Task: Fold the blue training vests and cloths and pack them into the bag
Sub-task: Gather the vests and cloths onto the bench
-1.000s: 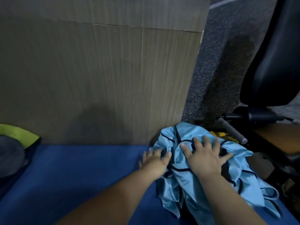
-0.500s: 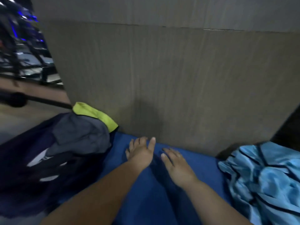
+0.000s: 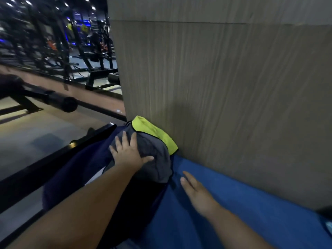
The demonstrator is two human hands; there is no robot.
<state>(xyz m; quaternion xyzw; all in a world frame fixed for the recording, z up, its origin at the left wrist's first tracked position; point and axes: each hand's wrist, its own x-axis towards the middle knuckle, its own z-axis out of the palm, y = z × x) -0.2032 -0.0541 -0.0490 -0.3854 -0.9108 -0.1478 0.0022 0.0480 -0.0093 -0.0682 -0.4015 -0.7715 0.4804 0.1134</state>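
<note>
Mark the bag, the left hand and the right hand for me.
bag (image 3: 159, 169), head view, on its grey top panel.
left hand (image 3: 128, 155), head view, on the back of the hand, which rests flat on the bag.
right hand (image 3: 197, 193), head view, on the back of the hand.

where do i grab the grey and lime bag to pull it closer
Grip the bag by its domed grey top, from above on the near side, probably: the left hand rests flat there, and the wood-grain panel blocks its far side.

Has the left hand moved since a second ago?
Yes: the left hand went leftward along the wood panel, from its right edge to the grey bag at its left corner, resting flat there.
</note>
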